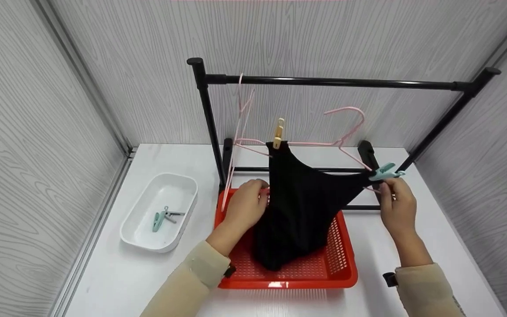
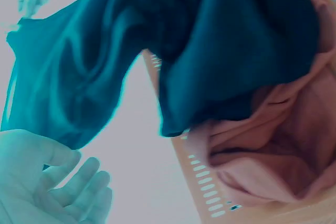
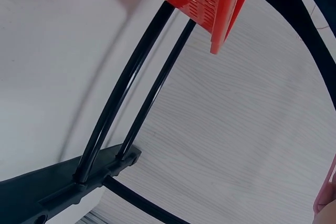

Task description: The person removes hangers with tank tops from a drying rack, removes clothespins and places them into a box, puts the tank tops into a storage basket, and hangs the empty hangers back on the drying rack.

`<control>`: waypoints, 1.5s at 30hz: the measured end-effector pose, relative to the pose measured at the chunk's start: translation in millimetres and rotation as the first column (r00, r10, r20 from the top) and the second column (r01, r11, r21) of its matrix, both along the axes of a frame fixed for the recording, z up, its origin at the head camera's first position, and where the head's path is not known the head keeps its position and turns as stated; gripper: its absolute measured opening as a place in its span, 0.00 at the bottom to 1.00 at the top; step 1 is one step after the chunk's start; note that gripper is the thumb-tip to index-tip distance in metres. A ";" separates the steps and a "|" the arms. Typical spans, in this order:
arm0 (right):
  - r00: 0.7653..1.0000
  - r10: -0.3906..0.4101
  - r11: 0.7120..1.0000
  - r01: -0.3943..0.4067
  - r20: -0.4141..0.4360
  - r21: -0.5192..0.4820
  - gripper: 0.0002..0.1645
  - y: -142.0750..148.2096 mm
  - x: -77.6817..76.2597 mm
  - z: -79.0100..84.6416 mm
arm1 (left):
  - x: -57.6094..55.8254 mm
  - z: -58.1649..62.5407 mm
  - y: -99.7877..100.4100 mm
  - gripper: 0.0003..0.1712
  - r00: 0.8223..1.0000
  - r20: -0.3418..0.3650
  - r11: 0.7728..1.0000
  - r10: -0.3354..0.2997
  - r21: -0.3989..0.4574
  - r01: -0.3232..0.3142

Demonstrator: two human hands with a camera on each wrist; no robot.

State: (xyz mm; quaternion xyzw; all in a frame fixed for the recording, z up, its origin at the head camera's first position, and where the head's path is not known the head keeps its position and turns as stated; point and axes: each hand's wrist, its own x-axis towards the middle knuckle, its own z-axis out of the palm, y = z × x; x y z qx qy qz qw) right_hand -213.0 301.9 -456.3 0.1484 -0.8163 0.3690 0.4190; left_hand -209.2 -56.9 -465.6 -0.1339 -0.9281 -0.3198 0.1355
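Note:
A black garment (image 1: 302, 198) hangs from a pink clothes hanger (image 1: 313, 144), its lower part inside the red basket (image 1: 346, 264). A yellow clothespin (image 1: 278, 133) clips its left corner, and a teal clip (image 1: 387, 172) sits at its right corner. My right hand (image 1: 399, 207) holds the hanger's right end just below the teal clip. In the right wrist view only a fingertip (image 3: 326, 216) shows beside the pink hanger (image 3: 324, 187). Close to the garment's left edge is my left hand (image 1: 247, 204). The left wrist view shows the left hand (image 2: 58, 182) with loosely bent fingers beside the garment (image 2: 79, 77).
A black rack (image 1: 337, 81) stands behind the basket, with another pink hanger (image 1: 238, 141) on its left side. To the left, a white tray (image 1: 132, 218) contains teal and grey clips (image 1: 159, 219). A pinkish cloth (image 2: 278, 145) lies in the basket.

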 end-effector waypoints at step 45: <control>0.996 0.005 0.994 -0.015 0.090 0.105 0.03 6.7 2.5 -10.7 | -28.0 81.7 -2.8 0.20 0.949 -0.145 0.827 -0.281 0.465 0.316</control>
